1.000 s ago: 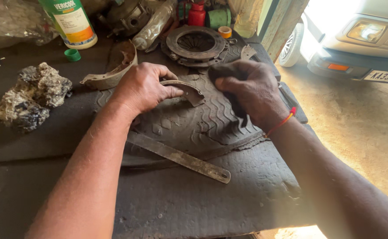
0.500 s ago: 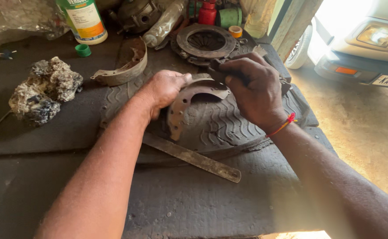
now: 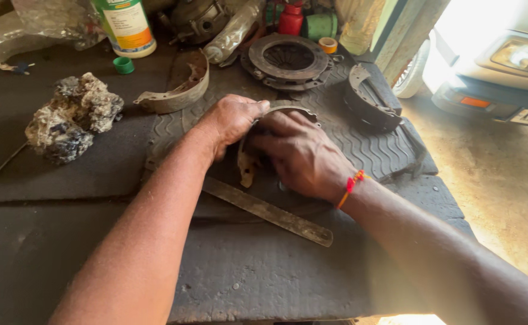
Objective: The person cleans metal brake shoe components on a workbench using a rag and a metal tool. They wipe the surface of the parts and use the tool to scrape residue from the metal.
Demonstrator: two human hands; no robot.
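Gripping a curved brake shoe (image 3: 247, 157) upright at frame centre, left hand (image 3: 231, 120) steadies it on ribbed rubber mat (image 3: 366, 147) while right hand (image 3: 297, 153) presses against its inner face, grasp unclear.

Rusty curved brake shoe (image 3: 249, 157), crescent-shaped metal with a worn, flaking web, standing on edge on the ribbed black rubber mat (image 3: 360, 144), arc uppermost, largely covered, lower tip showing pale and corroded, upper rim visible
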